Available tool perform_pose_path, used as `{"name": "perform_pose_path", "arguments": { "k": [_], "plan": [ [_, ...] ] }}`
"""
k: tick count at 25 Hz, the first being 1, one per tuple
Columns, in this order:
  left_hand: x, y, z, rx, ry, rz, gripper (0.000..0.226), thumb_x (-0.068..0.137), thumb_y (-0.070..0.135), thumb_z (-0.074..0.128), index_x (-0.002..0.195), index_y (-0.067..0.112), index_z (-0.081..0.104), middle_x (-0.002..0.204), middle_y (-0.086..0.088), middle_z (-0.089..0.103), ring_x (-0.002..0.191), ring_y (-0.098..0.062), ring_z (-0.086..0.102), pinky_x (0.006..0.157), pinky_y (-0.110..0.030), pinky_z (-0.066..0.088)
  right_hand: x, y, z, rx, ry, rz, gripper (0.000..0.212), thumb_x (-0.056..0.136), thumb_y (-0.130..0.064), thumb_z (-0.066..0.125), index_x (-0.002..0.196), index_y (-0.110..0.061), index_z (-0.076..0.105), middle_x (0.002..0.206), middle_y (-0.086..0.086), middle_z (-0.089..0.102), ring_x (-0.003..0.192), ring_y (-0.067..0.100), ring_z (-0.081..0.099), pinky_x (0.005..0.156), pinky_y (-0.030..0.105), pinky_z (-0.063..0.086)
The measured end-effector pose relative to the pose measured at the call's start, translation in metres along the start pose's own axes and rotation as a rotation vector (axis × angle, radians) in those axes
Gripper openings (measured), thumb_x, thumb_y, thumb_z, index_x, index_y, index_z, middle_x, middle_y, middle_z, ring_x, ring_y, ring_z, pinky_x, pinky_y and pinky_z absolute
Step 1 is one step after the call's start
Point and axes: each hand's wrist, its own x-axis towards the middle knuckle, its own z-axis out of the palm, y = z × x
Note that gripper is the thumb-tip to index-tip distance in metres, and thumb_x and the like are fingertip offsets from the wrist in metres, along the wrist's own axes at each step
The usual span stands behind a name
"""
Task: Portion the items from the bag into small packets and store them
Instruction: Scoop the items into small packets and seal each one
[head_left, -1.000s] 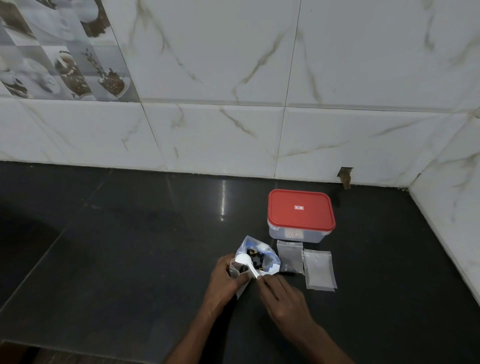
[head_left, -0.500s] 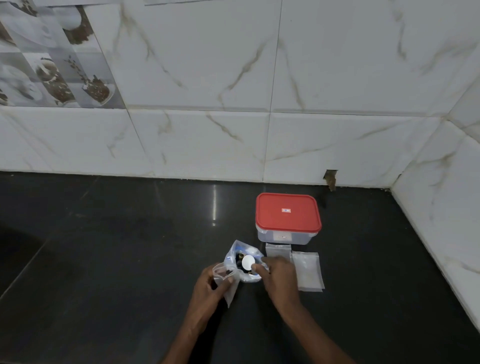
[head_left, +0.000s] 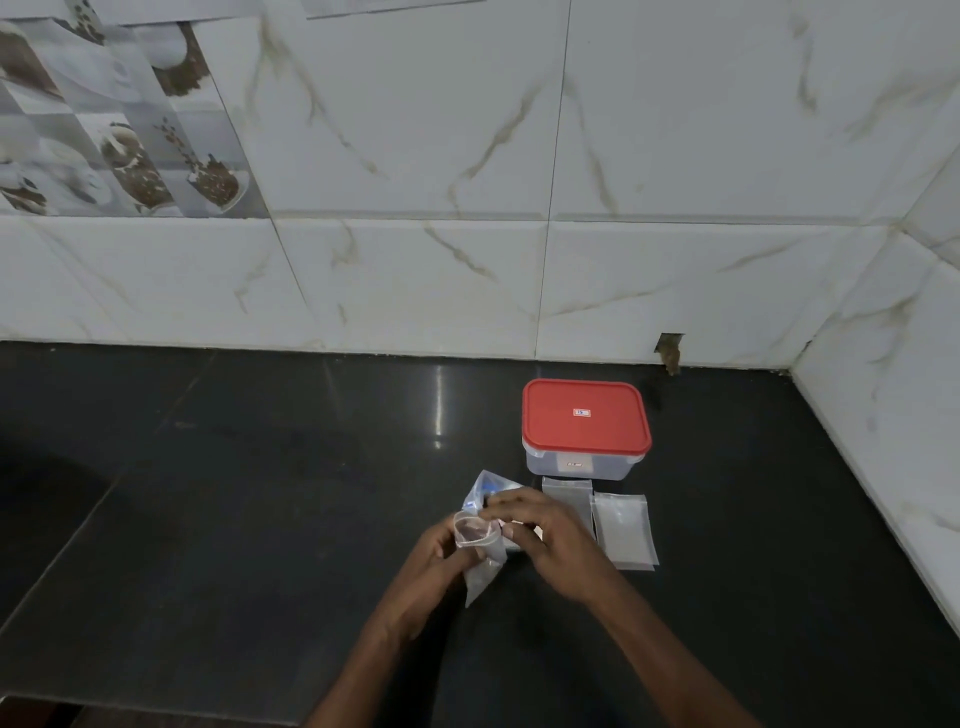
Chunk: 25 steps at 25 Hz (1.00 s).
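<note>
Left grip on packet (head_left: 480, 543), bag (head_left: 485, 491) just behind.
Left hand (head_left: 434, 564) pinches the packet mouth; right hand (head_left: 545, 535) arches above, fingers curled, apparently over the bag; its grip cannot be told.

A glossy black bench (head_left: 260, 519) carries a clear container with a red lid (head_left: 586, 415); just in front of it lie two flat empty packets (head_left: 623, 530), side by side.
</note>
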Motion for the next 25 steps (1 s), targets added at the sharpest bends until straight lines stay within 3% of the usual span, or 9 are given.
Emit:
{"name": "perform_pose_path", "arguments": {
  "k": [3, 5, 9, 14, 17, 20, 25],
  "plan": [
    [0.003, 0.0, 0.002, -0.074, -0.07, -0.04, 0.039, 0.079, 0.012, 0.064, 0.118, 0.012, 0.067, 0.114, -0.01, 0.074, 0.108, -0.021, 0.07, 0.088, -0.031, 0.057, -0.002, -0.004, -0.013, -0.065, -0.04, 0.059, 0.021, 0.087, -0.011, 0.065, 0.099, -0.025, 0.075, 0.112, -0.012, 0.066, 0.105, 0.0, 0.06, 0.09, 0.026, 0.05],
    [0.003, -0.005, 0.005, -0.142, -0.116, -0.05, 0.052, 0.077, 0.01, 0.074, 0.128, 0.011, 0.06, 0.122, -0.014, 0.071, 0.114, -0.029, 0.068, 0.093, -0.04, 0.057, -0.003, -0.008, -0.02, -0.083, -0.006, 0.11, 0.015, 0.084, -0.014, 0.067, 0.091, -0.024, 0.074, 0.102, -0.013, 0.067, 0.096, 0.001, 0.062, 0.084, 0.03, 0.053],
    [0.009, -0.014, 0.013, -0.109, -0.029, -0.031, 0.042, 0.071, 0.0, 0.081, 0.11, 0.009, 0.071, 0.109, -0.019, 0.074, 0.098, -0.031, 0.073, 0.082, -0.041, 0.06, -0.005, -0.015, -0.037, -0.119, 0.036, 0.165, 0.012, 0.081, -0.013, 0.068, 0.087, -0.02, 0.076, 0.087, -0.009, 0.071, 0.081, 0.005, 0.066, 0.076, 0.026, 0.056],
    [0.018, -0.009, 0.015, -0.114, 0.109, -0.004, 0.054, 0.059, 0.003, 0.086, 0.11, 0.005, 0.071, 0.095, -0.028, 0.074, 0.085, -0.032, 0.073, 0.082, -0.046, 0.06, -0.006, -0.018, -0.054, -0.315, 0.018, 0.277, 0.012, 0.076, -0.009, 0.067, 0.082, -0.017, 0.074, 0.078, -0.004, 0.072, 0.072, 0.009, 0.065, 0.069, 0.023, 0.053],
    [0.018, -0.003, 0.018, -0.116, 0.116, 0.019, 0.054, 0.06, 0.005, 0.088, 0.111, -0.002, 0.07, 0.097, -0.029, 0.074, 0.084, -0.035, 0.073, 0.078, -0.044, 0.061, -0.007, -0.021, -0.052, -0.18, 0.059, 0.304, 0.016, 0.073, -0.006, 0.067, 0.076, -0.021, 0.072, 0.075, -0.003, 0.071, 0.07, 0.009, 0.065, 0.066, 0.021, 0.051],
    [0.017, 0.001, 0.022, -0.081, 0.103, 0.034, 0.05, 0.069, -0.011, 0.083, 0.115, 0.0, 0.068, 0.092, -0.02, 0.076, 0.083, -0.032, 0.075, 0.073, -0.04, 0.062, -0.006, -0.026, -0.05, -0.041, 0.044, 0.284, 0.008, 0.075, -0.013, 0.072, 0.076, -0.022, 0.074, 0.091, -0.008, 0.07, 0.087, 0.002, 0.063, 0.079, 0.02, 0.05],
    [0.01, 0.001, 0.029, -0.061, 0.132, 0.041, 0.057, 0.066, -0.004, 0.085, 0.12, 0.008, 0.069, 0.092, -0.017, 0.077, 0.085, -0.028, 0.076, 0.074, -0.038, 0.062, -0.009, -0.025, -0.035, 0.249, 0.195, 0.319, 0.013, 0.085, -0.011, 0.068, 0.079, -0.019, 0.076, 0.084, 0.0, 0.074, 0.083, 0.018, 0.069, 0.08, 0.042, 0.056]
  ]
}}
